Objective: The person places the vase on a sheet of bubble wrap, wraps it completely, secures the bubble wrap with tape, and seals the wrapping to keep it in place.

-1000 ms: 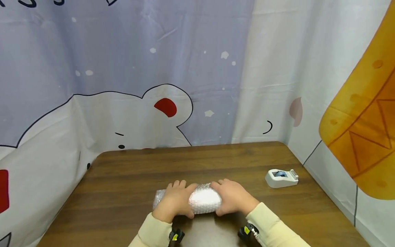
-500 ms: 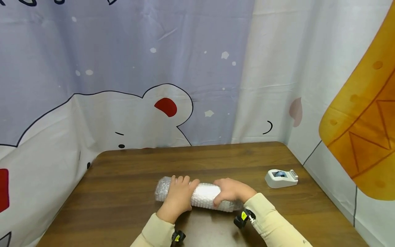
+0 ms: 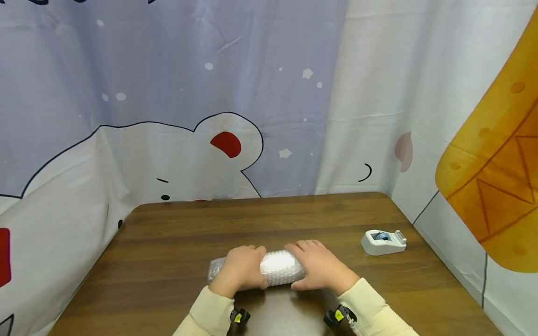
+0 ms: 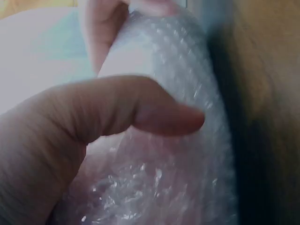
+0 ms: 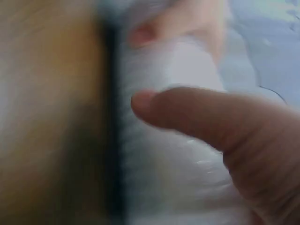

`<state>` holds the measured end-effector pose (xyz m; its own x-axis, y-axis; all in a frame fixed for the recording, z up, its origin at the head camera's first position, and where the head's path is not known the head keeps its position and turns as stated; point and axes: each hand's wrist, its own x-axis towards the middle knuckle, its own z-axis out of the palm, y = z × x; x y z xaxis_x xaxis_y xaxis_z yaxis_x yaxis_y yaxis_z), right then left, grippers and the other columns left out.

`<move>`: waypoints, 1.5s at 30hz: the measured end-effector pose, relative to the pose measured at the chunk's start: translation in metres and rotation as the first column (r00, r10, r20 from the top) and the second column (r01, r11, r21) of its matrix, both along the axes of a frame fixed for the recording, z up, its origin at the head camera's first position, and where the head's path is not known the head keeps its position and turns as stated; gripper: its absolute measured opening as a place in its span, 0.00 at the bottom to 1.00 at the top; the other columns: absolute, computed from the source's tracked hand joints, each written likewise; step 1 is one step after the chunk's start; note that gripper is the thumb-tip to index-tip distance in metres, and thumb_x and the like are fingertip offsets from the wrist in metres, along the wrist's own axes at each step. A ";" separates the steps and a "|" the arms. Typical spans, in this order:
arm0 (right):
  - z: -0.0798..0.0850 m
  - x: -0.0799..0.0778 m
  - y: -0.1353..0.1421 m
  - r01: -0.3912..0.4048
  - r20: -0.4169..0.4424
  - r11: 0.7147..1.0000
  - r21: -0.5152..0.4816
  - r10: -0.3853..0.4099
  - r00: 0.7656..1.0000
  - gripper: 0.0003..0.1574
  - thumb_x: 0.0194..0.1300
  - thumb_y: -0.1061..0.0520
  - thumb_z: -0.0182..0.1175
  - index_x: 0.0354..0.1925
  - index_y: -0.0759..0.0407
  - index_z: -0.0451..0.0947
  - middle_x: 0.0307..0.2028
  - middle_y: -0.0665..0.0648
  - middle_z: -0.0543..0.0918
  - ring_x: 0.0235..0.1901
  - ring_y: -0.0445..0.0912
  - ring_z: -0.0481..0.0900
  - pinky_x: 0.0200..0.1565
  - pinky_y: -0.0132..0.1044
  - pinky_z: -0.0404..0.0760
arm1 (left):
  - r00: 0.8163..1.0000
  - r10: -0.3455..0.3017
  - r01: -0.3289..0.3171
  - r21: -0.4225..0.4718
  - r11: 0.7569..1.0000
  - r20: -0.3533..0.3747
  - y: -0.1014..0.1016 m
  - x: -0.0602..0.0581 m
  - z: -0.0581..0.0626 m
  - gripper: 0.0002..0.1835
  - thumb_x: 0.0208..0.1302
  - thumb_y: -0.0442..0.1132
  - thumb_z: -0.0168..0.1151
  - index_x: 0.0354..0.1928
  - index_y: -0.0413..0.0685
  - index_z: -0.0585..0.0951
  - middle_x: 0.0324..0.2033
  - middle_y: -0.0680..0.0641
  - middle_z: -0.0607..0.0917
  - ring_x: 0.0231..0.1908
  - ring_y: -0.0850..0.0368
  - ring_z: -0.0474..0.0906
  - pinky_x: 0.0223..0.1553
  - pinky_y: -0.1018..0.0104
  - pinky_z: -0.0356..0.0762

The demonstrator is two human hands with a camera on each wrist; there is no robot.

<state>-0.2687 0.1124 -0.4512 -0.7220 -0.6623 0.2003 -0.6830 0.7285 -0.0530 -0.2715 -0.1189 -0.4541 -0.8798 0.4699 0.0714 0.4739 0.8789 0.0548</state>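
A roll of bubble wrap [image 3: 278,268] lies crosswise near the front of the wooden table. My left hand [image 3: 243,268] grips it left of its middle, and the roll's left end sticks out past the wrist. Over the right end, my right hand [image 3: 318,267] curls round the roll and hides that end. In the left wrist view the left thumb lies across the bubbled plastic [image 4: 180,70]. The right wrist view is blurred; there the right thumb presses along the near side of the wrap [image 5: 159,164]. Whatever is inside the roll is hidden.
A white tape dispenser [image 3: 383,243] with a blue roll stands at the right side of the brown table [image 3: 176,242]. Behind the table hangs a printed curtain [image 3: 286,93]. Both wrists carry small black cameras.
Half a second ago the roll slanted down to the right with its right end showing. Now it tilts slightly up to the right, and my right hand has shifted over that end.
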 end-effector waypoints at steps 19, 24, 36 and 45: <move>-0.005 -0.022 -0.007 0.054 0.290 0.998 -0.036 -0.041 0.956 0.39 0.25 0.37 0.70 0.40 0.47 0.72 0.24 0.42 0.74 0.22 0.39 0.72 0.25 0.35 0.71 | 0.998 -0.034 0.033 -0.009 0.999 -0.052 0.002 0.012 0.005 0.45 0.21 0.52 0.80 0.52 0.57 0.72 0.41 0.48 0.75 0.42 0.46 0.71 0.41 0.48 0.66; -0.005 -0.028 -0.006 0.076 0.429 0.996 -0.046 -0.049 0.902 0.37 0.25 0.35 0.69 0.37 0.47 0.72 0.26 0.41 0.75 0.27 0.39 0.73 0.30 0.34 0.73 | 0.992 -0.052 0.050 -0.020 0.999 -0.112 0.002 0.006 -0.003 0.43 0.20 0.53 0.80 0.48 0.58 0.72 0.37 0.50 0.76 0.39 0.47 0.72 0.40 0.50 0.67; 0.000 -0.008 -0.001 -0.009 0.053 1.000 0.002 0.009 0.999 0.48 0.33 0.32 0.65 0.55 0.46 0.70 0.43 0.45 0.75 0.38 0.42 0.74 0.39 0.41 0.74 | 0.998 -0.051 0.051 -0.023 0.998 -0.023 0.002 0.003 0.001 0.34 0.22 0.57 0.73 0.37 0.54 0.73 0.26 0.52 0.77 0.26 0.53 0.74 0.25 0.57 0.71; -0.015 0.006 -0.009 -0.015 -0.222 0.999 0.052 0.026 0.975 0.58 0.23 0.33 0.72 0.55 0.51 0.68 0.38 0.53 0.74 0.37 0.50 0.74 0.42 0.47 0.73 | 0.983 -0.011 0.008 0.017 1.000 0.184 0.003 0.008 0.009 0.38 0.23 0.59 0.73 0.44 0.52 0.74 0.26 0.54 0.78 0.24 0.57 0.73 0.27 0.58 0.71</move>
<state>-0.2630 0.1036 -0.4664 -0.6491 -0.6896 0.3211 -0.6883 0.7122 0.1381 -0.2632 -0.1161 -0.4451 -0.8740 0.4788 -0.0834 0.4631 0.8725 0.1558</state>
